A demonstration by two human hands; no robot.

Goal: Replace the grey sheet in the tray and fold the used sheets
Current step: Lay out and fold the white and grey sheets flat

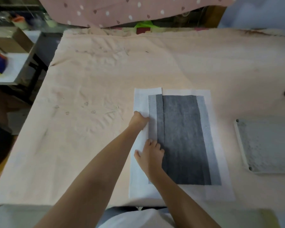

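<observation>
We see the grey sheet [181,139], dark in the middle with a white border, lying flat on the table [92,89], which is covered in peach cloth. Its left strip is folded inward over the dark part. Our left hand [138,120] pinches that folded flap at its outer edge, grip clamped on the sheet. Nearer us on the same flap, our right hand [150,153] presses down with loosely spread fingers. The tray [240,142] sits well to the sheet's right.
</observation>
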